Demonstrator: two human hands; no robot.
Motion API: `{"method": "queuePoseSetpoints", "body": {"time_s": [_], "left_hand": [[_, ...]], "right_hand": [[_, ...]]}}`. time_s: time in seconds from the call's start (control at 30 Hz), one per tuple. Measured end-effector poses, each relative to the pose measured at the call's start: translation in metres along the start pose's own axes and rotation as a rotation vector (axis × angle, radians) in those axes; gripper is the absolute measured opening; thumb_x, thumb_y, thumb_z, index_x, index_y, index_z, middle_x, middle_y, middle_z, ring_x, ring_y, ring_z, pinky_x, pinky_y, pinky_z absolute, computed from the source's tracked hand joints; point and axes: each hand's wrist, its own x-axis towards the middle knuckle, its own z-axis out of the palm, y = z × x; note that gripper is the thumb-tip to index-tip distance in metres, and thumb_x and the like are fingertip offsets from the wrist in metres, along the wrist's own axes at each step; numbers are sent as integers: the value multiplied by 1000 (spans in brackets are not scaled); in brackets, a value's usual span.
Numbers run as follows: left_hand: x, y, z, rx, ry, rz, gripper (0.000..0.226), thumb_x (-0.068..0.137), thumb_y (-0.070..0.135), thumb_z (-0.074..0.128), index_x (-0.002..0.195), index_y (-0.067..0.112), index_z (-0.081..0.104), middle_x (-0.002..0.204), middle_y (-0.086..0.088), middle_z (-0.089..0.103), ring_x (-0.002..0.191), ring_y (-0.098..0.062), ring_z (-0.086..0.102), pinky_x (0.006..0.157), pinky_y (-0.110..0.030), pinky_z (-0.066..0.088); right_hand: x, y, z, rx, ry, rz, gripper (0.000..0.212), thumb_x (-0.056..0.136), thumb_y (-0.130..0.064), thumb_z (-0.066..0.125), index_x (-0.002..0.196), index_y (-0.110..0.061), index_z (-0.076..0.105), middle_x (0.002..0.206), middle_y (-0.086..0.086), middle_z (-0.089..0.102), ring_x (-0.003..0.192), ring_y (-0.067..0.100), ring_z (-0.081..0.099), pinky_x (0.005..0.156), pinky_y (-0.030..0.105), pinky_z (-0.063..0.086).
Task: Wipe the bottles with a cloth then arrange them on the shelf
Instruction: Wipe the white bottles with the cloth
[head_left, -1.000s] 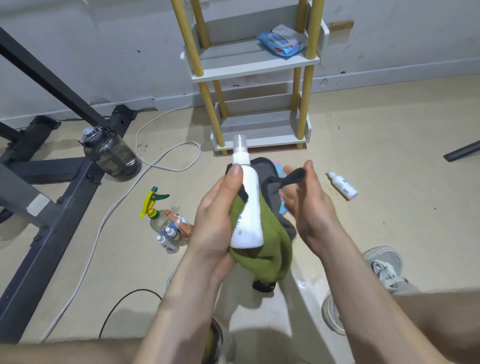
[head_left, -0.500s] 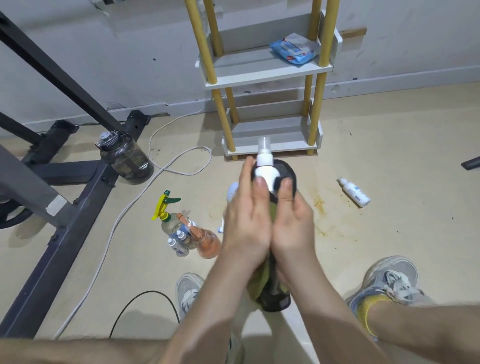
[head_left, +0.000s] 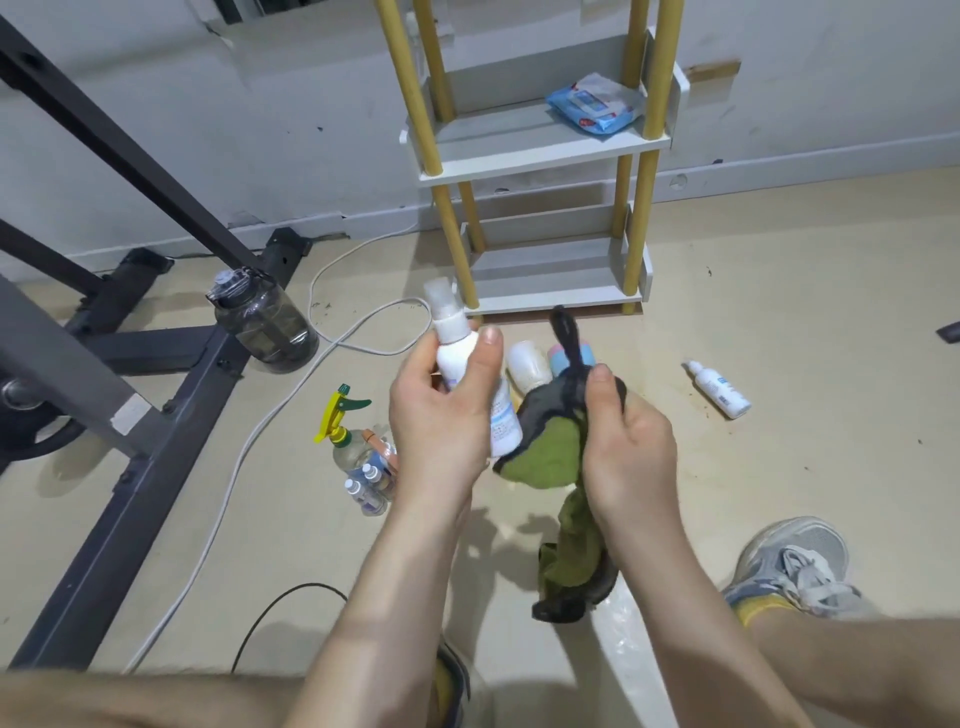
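Left hand (head_left: 441, 421) grips white spray bottle (head_left: 470, 379) upright, cap twd shelf (head_left: 540, 156). Right hand (head_left: 626, 447) clutches green/black cloth (head_left: 553, 452), touching bottle's lower side. Wipes pack (head_left: 595, 106) on upper shelf tier. Small white bottle (head_left: 719, 389) lies on floor (head_left: 805, 322), right.

A white spray bottle (head_left: 470, 382) with a clear cap is held upright, tilted slightly. Just beside it, a green cloth with dark edging (head_left: 558, 447) is bunched and hangs downward. A small white bottle (head_left: 719, 389) lies on its side on the floor. A grey shelf with yellow posts (head_left: 540, 156) stands against the wall; its bottom tier is bare.
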Motion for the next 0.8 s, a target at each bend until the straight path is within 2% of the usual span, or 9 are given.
{"method": "queuePoseSetpoints", "body": {"time_s": [0.07, 0.13, 0.2, 0.27, 0.37, 0.53, 0.63, 0.73, 0.8], "left_hand": [[7, 4, -1, -124, 35, -84, 29, 96, 39, 61, 77, 17, 54, 57, 14, 47, 50, -2, 43, 49, -15, 37], [6, 6, 3, -159, 25, -158, 30, 98, 38, 56, 81, 13, 54, 58, 5, 50, 48, -3, 47, 48, -15, 38], [-3, 6, 7, -172, 9, -163, 30, 97, 38, 57, 83, 12, 56, 64, -1, 53, 54, -7, 49, 53, -16, 42], [-12, -1, 7, -225, -32, -148, 30, 94, 44, 62, 85, 16, 58, 68, 5, 59, 63, -10, 53, 63, -28, 46], [-33, -16, 9, -117, -51, -90, 33, 82, 56, 62, 95, 26, 60, 77, 11, 67, 73, -12, 64, 73, -36, 53], [-36, -23, 8, -246, 86, -126, 40, 98, 38, 56, 114, 1, 52, 86, -2, 65, 75, -14, 63, 70, -25, 51], [-15, -16, 6, -455, 171, -309, 34, 103, 31, 49, 106, -3, 51, 79, -6, 62, 66, -14, 62, 62, -22, 52], [-12, -3, 8, -824, 74, -399, 14, 102, 20, 50, 96, 8, 52, 82, -8, 63, 71, -18, 66, 71, -31, 56], [-15, 1, 0, -833, -87, -421, 6, 97, 10, 53, 101, 7, 56, 92, -9, 70, 83, -20, 71, 76, -32, 58]], "right_hand": [[-8, -6, 5, 132, -77, -67, 48, 95, -52, 37, 82, -16, 65, 83, 9, 66, 77, 14, 57, 74, 33, 47], [-24, -9, 21, 82, -293, -190, 31, 100, -48, 35, 112, -47, 63, 124, -4, 64, 113, 1, 55, 95, 14, 38], [-34, -11, 34, 64, -398, -172, 33, 101, -52, 33, 123, -77, 37, 157, -17, 31, 145, -4, 24, 114, 15, 18], [-27, -12, 34, 143, -352, -130, 30, 101, -53, 34, 122, -59, 54, 141, -18, 54, 135, -7, 39, 107, 10, 28], [-8, -8, 25, 277, -303, 40, 36, 108, -30, 35, 86, -38, 62, 73, -27, 67, 78, -23, 59, 68, -3, 38], [-21, 21, 40, 94, -335, -67, 31, 104, -42, 36, 103, -29, 64, 97, -10, 70, 94, 6, 66, 81, 25, 49], [-29, 27, 44, 42, -286, -251, 38, 100, -36, 39, 132, -30, 59, 108, -8, 64, 104, 1, 59, 87, 18, 43], [-30, 21, 43, 321, -313, -148, 38, 97, -34, 48, 134, -34, 57, 120, -6, 68, 117, 7, 61, 99, 24, 46], [-22, 17, 36, 516, -235, -8, 35, 93, -37, 53, 126, -29, 63, 121, -3, 71, 117, 16, 64, 101, 35, 49]]}}
